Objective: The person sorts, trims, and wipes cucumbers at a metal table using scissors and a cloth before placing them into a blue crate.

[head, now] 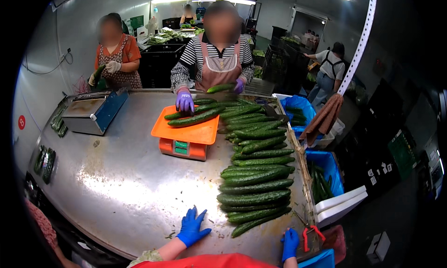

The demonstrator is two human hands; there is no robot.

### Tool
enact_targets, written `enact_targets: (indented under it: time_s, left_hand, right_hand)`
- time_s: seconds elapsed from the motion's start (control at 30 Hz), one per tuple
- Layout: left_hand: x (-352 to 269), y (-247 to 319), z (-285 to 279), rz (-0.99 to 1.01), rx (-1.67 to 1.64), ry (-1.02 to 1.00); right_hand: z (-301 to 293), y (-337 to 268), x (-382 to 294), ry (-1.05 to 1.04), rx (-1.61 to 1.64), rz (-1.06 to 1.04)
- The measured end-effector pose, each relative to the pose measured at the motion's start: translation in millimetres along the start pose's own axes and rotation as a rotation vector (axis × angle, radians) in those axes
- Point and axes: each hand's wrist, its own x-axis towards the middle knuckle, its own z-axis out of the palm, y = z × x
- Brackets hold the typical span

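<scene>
My left hand [193, 227], in a blue glove, rests on the steel table [139, 201] with its fingers spread and nothing in them. At the table's near right corner, my right hand [290, 243] has its blue-gloved fingers curled in, with nothing visible in them. Just right of it lies a pair of red-handled scissors [305, 238], blades pointing away from me. A long row of cucumbers [258, 187] runs along the table's right side, beyond both hands. Farther off stands an orange weighing scale [185, 151] with cucumbers [195, 117] on its pan.
Across the table, a person in purple gloves [185, 101] touches cucumbers on the scale. Another person [113, 67] holds a cucumber beside a wrapping machine [87, 110]. Packed cucumbers [49, 165] lie at left. Blue-lined crates [333, 173] and a white foam box [340, 205] border the right edge.
</scene>
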Motion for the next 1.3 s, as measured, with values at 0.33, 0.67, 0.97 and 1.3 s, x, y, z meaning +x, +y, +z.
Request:
enact_targets:
  time_s: [0.33,0.67,0.97,1.3]
  left_hand:
    - [5,22,-2,0.029,-0.008,-0.141]
    - [27,74,-14,0.286,-0.266,0.157]
    - [94,127,-21,0.618,-0.010,0.197]
    - [113,140,6,0.535,0.169,0.180]
  right_hand:
    - [13,-54,16,-0.061,0.074,0.152]
    - [37,-68,33,0.066,0.564,0.166]
    - [59,-98,69,-0.351,1.081,0.500]
    - [76,-88,36,-0.522,1.145,0.262]
